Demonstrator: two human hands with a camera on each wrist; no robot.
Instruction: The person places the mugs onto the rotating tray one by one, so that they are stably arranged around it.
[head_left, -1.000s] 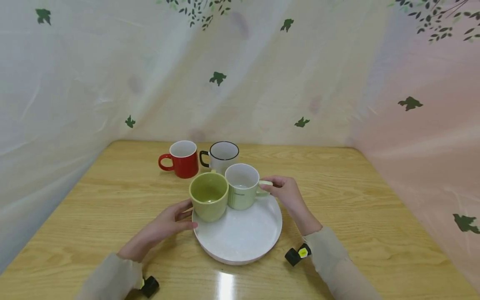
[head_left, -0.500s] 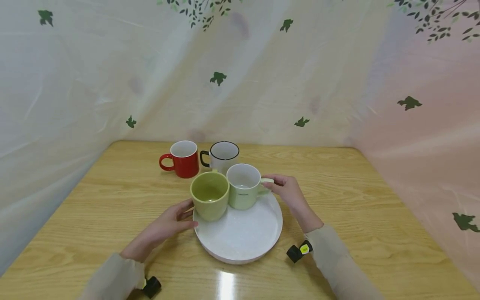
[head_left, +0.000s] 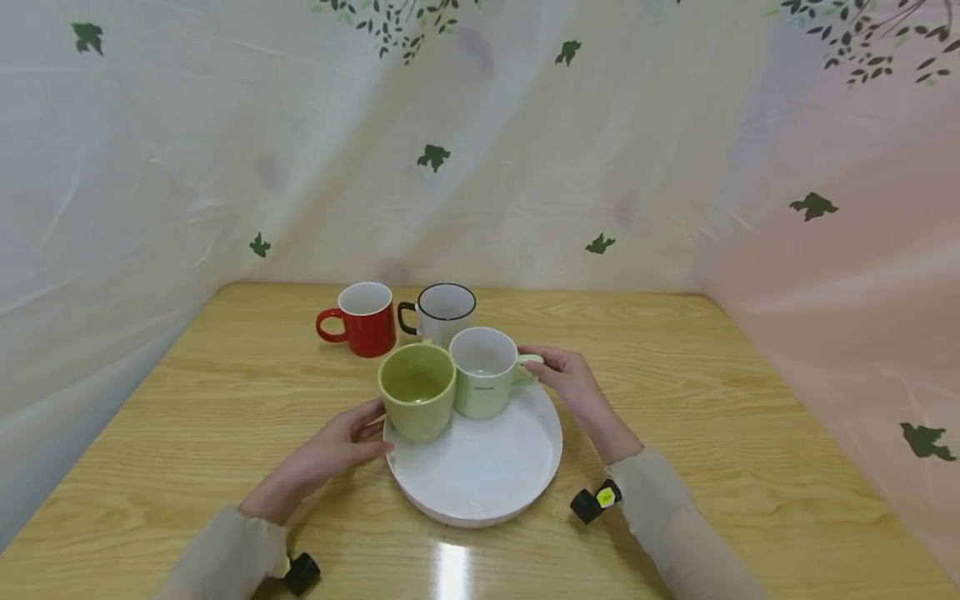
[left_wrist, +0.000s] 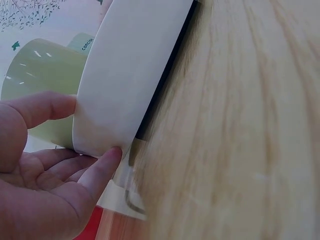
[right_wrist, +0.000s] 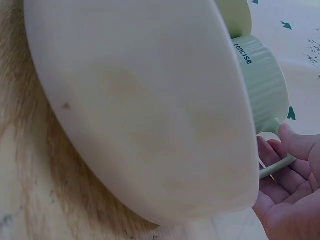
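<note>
A round white tray [head_left: 487,479] on the wooden table bears two mugs side by side at its far left part. My right hand [head_left: 573,379] pinches the handle of the pale green ribbed mug [head_left: 482,398], its thumb and fingers around the handle in the right wrist view. At the tray's left edge my left hand [head_left: 337,442] rests with thumb and fingers apart. Its thumb [left_wrist: 55,106] touches the rim, and a fingertip [left_wrist: 114,156] meets the side wall. The yellow-green mug [head_left: 417,421] stands upright just inside those fingers, its handle mostly hidden behind it.
Behind the tray, a red mug [head_left: 371,333] with a white inside stands on the table [head_left: 195,417]. Beside it is a white mug [head_left: 444,321] with a black rim and black handle, partly covered by the nearer mugs. A patterned cloth [head_left: 495,217] hangs behind.
</note>
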